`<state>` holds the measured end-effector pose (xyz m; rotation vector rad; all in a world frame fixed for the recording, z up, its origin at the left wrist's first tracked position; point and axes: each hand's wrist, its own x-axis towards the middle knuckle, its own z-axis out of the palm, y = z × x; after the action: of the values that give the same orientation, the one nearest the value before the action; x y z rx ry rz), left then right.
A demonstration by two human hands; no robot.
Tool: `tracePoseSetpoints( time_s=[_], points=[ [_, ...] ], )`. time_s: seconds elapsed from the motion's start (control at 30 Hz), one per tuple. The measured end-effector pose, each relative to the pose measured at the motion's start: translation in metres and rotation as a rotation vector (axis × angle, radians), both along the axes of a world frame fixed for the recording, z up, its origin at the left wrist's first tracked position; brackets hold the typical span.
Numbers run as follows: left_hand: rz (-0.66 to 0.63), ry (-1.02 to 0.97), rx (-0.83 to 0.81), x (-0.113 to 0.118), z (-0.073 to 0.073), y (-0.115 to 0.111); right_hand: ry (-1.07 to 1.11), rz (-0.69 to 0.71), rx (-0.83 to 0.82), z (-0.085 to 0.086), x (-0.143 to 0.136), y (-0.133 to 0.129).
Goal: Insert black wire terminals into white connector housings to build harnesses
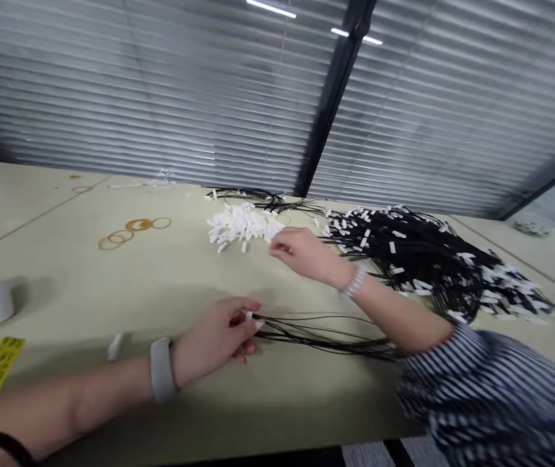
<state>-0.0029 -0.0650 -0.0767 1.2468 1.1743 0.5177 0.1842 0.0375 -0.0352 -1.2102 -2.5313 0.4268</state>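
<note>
Left fingers point(244, 331) pinch black cables point(335, 344); right fingers point(287, 238) curl, contents unclear, near loose white pieces point(242, 224), with white-tagged cables point(418, 250) already heaped mid-right.

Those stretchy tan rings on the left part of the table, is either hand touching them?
No, the left hand pinches the black wires and the right hand is beside the white pieces.

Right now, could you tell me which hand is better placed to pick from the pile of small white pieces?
Probably the right hand: its fingers are beside the white pile. The left hand is farther away and occupied, pinching the ends of thin black cables.
</note>
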Motion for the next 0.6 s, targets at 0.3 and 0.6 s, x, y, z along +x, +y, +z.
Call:
tracePoseSetpoints(
  time_s=[0.3, 0.6],
  points=[
    [0.134, -0.177, -0.032, -0.009, -0.006, 0.003, 0.276, 0.045, -0.176, -0.052, -0.045, 0.057],
    [0.177, -0.188, 0.002, -0.008, -0.008, 0.003, 0.730, -0.023, -0.704, -0.033, -0.025, -0.034]
  ],
)
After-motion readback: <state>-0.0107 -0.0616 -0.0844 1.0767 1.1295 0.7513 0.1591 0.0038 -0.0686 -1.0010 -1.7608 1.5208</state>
